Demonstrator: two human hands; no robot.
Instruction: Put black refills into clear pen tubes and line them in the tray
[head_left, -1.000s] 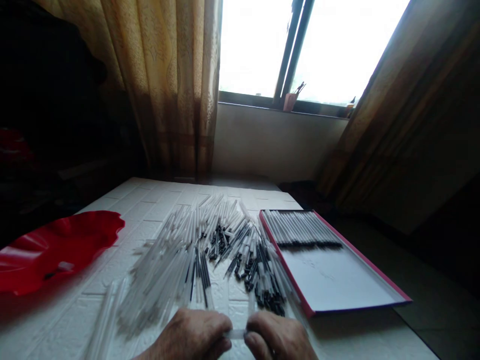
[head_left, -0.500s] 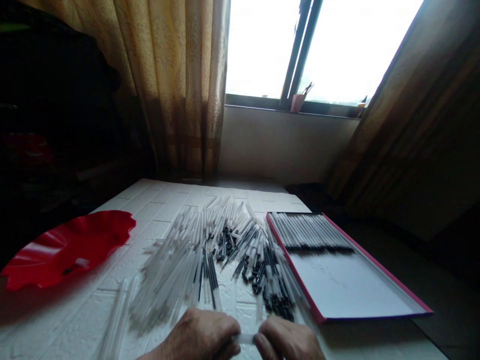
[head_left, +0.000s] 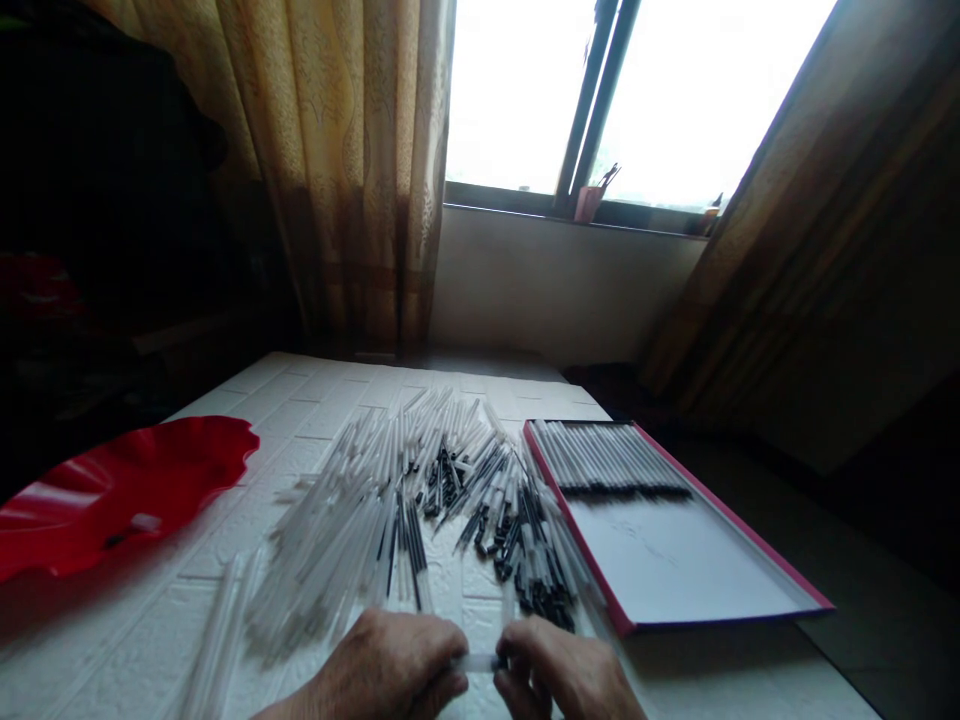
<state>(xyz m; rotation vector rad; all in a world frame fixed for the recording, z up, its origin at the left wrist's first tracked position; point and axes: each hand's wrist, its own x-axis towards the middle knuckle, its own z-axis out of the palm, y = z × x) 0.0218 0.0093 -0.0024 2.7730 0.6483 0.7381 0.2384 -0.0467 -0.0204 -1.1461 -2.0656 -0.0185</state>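
My left hand and my right hand are closed close together at the near edge of the view. Between their fingertips runs a translucent pen barrel, with a dark bit at its right end by my right fingers. Both hands grip it; its ends are hidden. Ahead lies a heap of clear pen barrels, with dark thin refills at its right side. Black-tipped pens are piled just beyond my right hand.
To the right, a red-edged shallow box holds a neat row of black-ended pens. A wavy red bowl sits at left on the white brick-patterned table. Curtains and a window are behind.
The view has shifted slightly, so everything appears a little further left. Both hands still hold the pen barrel, and a dark part now shows at my right fingertips.
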